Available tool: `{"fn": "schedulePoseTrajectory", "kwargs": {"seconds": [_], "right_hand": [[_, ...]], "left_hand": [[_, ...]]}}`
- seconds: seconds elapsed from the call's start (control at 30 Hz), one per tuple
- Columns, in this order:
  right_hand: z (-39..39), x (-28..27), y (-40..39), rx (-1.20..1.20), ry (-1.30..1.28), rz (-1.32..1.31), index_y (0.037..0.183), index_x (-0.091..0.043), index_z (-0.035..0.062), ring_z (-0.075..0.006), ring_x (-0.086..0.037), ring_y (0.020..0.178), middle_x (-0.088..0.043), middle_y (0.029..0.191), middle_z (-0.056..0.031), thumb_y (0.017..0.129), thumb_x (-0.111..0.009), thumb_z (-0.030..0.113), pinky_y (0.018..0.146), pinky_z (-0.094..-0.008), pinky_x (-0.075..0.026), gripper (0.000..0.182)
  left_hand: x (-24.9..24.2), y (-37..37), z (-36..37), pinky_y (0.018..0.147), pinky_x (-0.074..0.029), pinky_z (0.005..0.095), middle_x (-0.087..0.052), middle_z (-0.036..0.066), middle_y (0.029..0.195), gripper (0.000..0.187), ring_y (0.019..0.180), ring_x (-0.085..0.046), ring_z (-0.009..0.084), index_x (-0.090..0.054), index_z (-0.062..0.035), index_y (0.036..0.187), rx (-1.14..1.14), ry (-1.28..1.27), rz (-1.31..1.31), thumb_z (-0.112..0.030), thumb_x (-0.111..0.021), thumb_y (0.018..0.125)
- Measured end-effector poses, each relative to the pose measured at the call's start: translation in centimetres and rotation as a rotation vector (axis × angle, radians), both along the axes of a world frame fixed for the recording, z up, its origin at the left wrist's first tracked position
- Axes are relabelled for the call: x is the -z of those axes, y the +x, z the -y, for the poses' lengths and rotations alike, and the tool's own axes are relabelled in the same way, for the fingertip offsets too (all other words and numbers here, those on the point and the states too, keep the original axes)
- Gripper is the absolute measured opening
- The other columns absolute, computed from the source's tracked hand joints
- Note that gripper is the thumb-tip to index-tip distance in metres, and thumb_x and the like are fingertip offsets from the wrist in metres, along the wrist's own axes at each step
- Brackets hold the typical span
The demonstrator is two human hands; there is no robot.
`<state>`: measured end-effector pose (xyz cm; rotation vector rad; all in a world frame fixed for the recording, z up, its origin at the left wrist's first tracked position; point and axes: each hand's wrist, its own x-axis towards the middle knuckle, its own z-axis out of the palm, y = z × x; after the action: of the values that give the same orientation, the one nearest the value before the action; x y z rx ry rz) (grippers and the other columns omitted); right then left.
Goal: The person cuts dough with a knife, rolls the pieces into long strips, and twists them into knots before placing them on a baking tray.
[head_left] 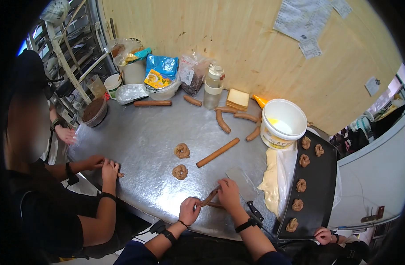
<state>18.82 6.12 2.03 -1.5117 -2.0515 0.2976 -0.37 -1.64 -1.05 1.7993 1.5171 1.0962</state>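
Note:
My left hand [190,211] and my right hand [229,194] hold the two ends of a brown dough strip [210,197] near the front edge of the metal table. Both hands have their fingers closed on it. Another piece of brown dough [216,205] lies just below the strip, between the hands. Beyond them are two knotted dough rings [180,172] and a wooden rolling pin [218,152] lying at a slant. A flat scraper blade [242,182] and a black-handled knife [255,211] lie to the right of my right hand.
A co-worker's hands [106,167] handle dough at the left edge. On the right, a black tray [315,185] carries several knots beside pale dough [269,183] and a white bucket [283,123]. A bottle [213,88] and thick dough rolls [222,121] stand or lie further back.

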Motion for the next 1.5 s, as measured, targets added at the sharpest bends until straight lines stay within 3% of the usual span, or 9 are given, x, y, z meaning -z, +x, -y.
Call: {"fn": "schedulePoseTrajectory", "kwargs": {"seconds": [0.23,0.47,0.53,0.77,1.07,1.13,1.23,1.3,1.5], "right_hand": [[5.9,-1.9,3.7,-0.005,-0.194,0.036,0.099,-0.063,0.0069,-0.0331,-0.057,0.096,-0.06,0.102,-0.0107,0.072,-0.071,0.014,0.083,-0.0431,-0.047,0.028],[8.8,-0.2,5.5,-0.103,-0.098,0.133,0.094,-0.06,0.0094,-0.0316,-0.059,0.089,-0.059,0.095,-0.0094,0.076,-0.069,0.018,0.075,-0.0434,-0.049,0.022],[9.5,-1.5,4.6,-0.194,-0.344,0.128,0.09,-0.058,0.0087,-0.0301,-0.061,0.087,-0.06,0.093,-0.0086,0.076,-0.069,0.014,0.073,-0.0415,-0.05,0.019],[4.2,-7.7,1.8,-0.349,-0.147,-0.035,0.097,-0.061,0.0093,-0.0293,-0.061,0.085,-0.059,0.09,-0.0082,0.08,-0.064,0.009,0.072,-0.0393,-0.05,0.017],[-4.7,-0.2,-3.1,-0.396,-0.161,-0.067,0.1,-0.064,0.0099,-0.0304,-0.06,0.087,-0.059,0.094,-0.0095,0.078,-0.065,0.009,0.075,-0.0421,-0.049,0.022],[-4.6,0.6,-3.4,-0.098,-0.107,-0.031,0.1,-0.065,0.0102,-0.0312,-0.059,0.091,-0.06,0.098,-0.009,0.077,-0.065,0.012,0.078,-0.0441,-0.048,0.023],[-3.9,1.5,-1.9,0.067,-0.083,-0.039,0.101,-0.065,0.01,-0.0317,-0.058,0.096,-0.06,0.102,-0.0088,0.077,-0.066,0.015,0.082,-0.0457,-0.047,0.025],[-3.1,1.5,-0.1,0.05,-0.093,-0.011,0.102,-0.065,0.0081,-0.0323,-0.057,0.098,-0.06,0.103,-0.0107,0.077,-0.065,0.014,0.085,-0.0446,-0.046,0.026],[-1.3,-0.1,2.5,-0.146,-0.018,0.147,0.1,-0.064,0.0091,-0.0323,-0.056,0.1,-0.06,0.103,-0.0109,0.076,-0.065,0.012,0.085,-0.0439,-0.046,0.024]], "left_hand": [[-0.6,-0.1,-0.1,0.069,-0.045,0.0409,-0.061,0.01,0.083,0.021,0.077,-0.058,0.0295,-0.065,-0.0094,0.098,0.024,-0.015,-0.025,-0.006,-0.065,0.077],[-0.5,0.0,-0.1,0.07,-0.044,0.04,-0.06,0.007,0.085,0.026,0.08,-0.058,0.0266,-0.066,-0.0126,0.102,0.048,-0.021,-0.061,-0.007,-0.065,0.077],[-0.7,0.1,-0.1,0.069,-0.044,0.0402,-0.06,0.006,0.085,0.026,0.08,-0.058,0.0262,-0.067,-0.0132,0.103,0.048,-0.036,-0.055,-0.007,-0.065,0.077],[-0.1,0.2,0.0,0.067,-0.042,0.0401,-0.059,0.004,0.083,0.029,0.079,-0.058,0.0243,-0.068,-0.0167,0.105,0.065,0.018,-0.163,-0.01,-0.065,0.077],[0.0,0.3,-0.3,0.059,-0.044,0.0402,-0.059,0.006,0.078,0.024,0.071,-0.059,0.0259,-0.069,-0.0142,0.097,0.061,0.109,-0.213,-0.007,-0.066,0.074],[0.0,0.2,-0.2,0.06,-0.043,0.0402,-0.059,0.005,0.079,0.024,0.072,-0.059,0.0253,-0.069,-0.0151,0.096,0.065,0.096,-0.227,-0.008,-0.066,0.074],[0.1,0.2,0.0,0.062,-0.042,0.0399,-0.059,0.004,0.082,0.025,0.076,-0.059,0.0244,-0.069,-0.0167,0.098,0.064,0.072,-0.24,-0.008,-0.066,0.074],[0.1,0.2,0.1,0.067,-0.039,0.0396,-0.056,0.001,0.086,0.029,0.081,-0.057,0.0219,-0.068,-0.0212,0.104,0.071,0.031,-0.242,-0.011,-0.065,0.077],[-0.2,0.2,0.0,0.068,-0.04,0.0394,-0.056,0.002,0.089,0.029,0.083,-0.056,0.0225,-0.068,-0.0206,0.102,0.088,0.001,-0.225,-0.01,-0.066,0.076]]}}
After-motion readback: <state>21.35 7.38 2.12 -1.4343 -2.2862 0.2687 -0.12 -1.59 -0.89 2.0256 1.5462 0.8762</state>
